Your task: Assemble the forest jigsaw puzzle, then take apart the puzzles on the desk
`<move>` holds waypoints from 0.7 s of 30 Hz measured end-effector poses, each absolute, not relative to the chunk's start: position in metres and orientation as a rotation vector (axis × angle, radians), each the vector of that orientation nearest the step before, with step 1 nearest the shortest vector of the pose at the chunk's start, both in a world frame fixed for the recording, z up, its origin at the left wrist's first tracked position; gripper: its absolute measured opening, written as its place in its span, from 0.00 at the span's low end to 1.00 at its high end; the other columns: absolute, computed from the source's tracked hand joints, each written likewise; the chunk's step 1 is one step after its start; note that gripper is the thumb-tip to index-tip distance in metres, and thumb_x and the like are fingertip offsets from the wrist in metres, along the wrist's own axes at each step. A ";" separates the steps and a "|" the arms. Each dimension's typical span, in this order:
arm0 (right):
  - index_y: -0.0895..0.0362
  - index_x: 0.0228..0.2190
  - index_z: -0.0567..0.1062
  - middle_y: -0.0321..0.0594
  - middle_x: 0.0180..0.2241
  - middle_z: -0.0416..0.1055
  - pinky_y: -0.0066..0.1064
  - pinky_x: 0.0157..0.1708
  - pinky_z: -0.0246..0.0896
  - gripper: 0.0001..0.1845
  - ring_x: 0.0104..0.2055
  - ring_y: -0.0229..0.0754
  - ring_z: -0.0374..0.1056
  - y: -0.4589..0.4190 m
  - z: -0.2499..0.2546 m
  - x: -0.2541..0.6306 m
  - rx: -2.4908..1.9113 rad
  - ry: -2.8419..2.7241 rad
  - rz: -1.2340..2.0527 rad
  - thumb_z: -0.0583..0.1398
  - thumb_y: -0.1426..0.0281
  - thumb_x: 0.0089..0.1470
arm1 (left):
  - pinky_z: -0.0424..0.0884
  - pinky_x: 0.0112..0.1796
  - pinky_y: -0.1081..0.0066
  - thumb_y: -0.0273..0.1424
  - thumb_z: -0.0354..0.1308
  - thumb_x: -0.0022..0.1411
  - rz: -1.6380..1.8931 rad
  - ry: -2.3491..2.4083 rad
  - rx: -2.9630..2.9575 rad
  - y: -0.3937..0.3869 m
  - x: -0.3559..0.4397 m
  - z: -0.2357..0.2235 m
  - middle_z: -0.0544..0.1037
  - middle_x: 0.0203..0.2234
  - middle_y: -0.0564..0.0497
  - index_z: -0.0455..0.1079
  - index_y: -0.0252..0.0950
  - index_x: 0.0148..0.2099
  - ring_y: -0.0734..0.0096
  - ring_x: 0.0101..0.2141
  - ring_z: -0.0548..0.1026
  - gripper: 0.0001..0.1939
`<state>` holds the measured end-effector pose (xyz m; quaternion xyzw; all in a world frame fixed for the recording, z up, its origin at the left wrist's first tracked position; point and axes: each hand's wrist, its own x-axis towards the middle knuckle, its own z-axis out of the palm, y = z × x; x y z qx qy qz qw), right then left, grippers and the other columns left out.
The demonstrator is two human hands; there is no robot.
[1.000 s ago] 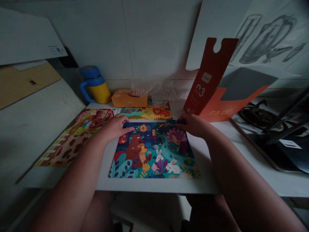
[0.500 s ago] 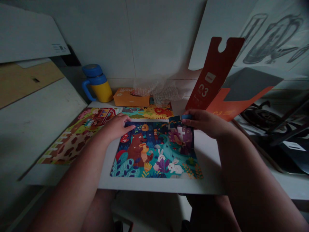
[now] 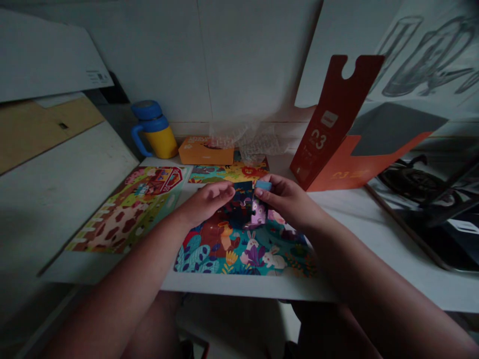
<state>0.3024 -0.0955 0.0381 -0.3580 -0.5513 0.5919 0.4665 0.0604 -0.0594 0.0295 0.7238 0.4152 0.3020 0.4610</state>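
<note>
The forest-scene jigsaw puzzle (image 3: 220, 257), with a bear and white rabbits, lies on the table in front of me. Above its upper part I hold a few joined puzzle pieces (image 3: 243, 204), dark blue with a purple patch, tilted up off the surface. My right hand (image 3: 280, 195) pinches them at their right side, with a light blue edge showing between thumb and fingers. My left hand (image 3: 211, 199) has thumb and fingers closed at their left side. Behind both hands, the puzzle's top rows are partly hidden.
A farm puzzle (image 3: 127, 214) lies at left, and another animal puzzle (image 3: 209, 173) behind. At the back stand a blue-yellow mug (image 3: 159, 137), an orange box (image 3: 205, 151) and crumpled bubble wrap (image 3: 258, 144). An open orange-red carton (image 3: 337, 172) stands right, beside a dark metal-framed object (image 3: 422, 209).
Both hands have moved inward from the puzzle's top corners to its upper middle. Joined pieces from the top part are now lifted and tilted between them.
</note>
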 end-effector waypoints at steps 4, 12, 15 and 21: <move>0.53 0.37 0.75 0.36 0.35 0.78 0.32 0.37 0.71 0.20 0.35 0.40 0.73 -0.096 0.033 0.290 -0.961 -1.408 1.405 0.73 0.53 0.53 | 0.71 0.31 0.69 0.51 0.69 0.60 0.815 0.875 1.485 -0.056 0.067 0.021 0.81 0.32 0.50 0.72 0.37 0.42 0.70 0.28 0.75 0.23; 0.52 0.37 0.73 0.33 0.32 0.75 0.32 0.34 0.69 0.21 0.32 0.38 0.71 -0.088 0.029 0.294 -0.945 -1.307 1.318 0.73 0.53 0.52 | 0.72 0.32 0.68 0.46 0.67 0.63 0.788 0.956 1.427 -0.050 0.063 0.017 0.81 0.30 0.51 0.72 0.37 0.42 0.69 0.28 0.77 0.18; 0.52 0.38 0.73 0.33 0.32 0.75 0.31 0.33 0.67 0.21 0.32 0.38 0.70 -0.085 0.024 0.294 -0.968 -1.339 1.216 0.72 0.53 0.54 | 0.75 0.35 0.66 0.43 0.67 0.64 0.651 0.877 1.396 -0.056 0.074 0.011 0.83 0.35 0.48 0.74 0.37 0.47 0.67 0.32 0.81 0.17; 0.54 0.36 0.74 0.36 0.31 0.74 0.33 0.33 0.63 0.19 0.32 0.41 0.68 -0.080 0.020 0.297 -1.182 -1.536 0.963 0.65 0.51 0.61 | 0.78 0.39 0.65 0.35 0.65 0.66 0.642 0.884 1.290 -0.055 0.083 0.001 0.84 0.36 0.47 0.74 0.36 0.48 0.67 0.33 0.82 0.11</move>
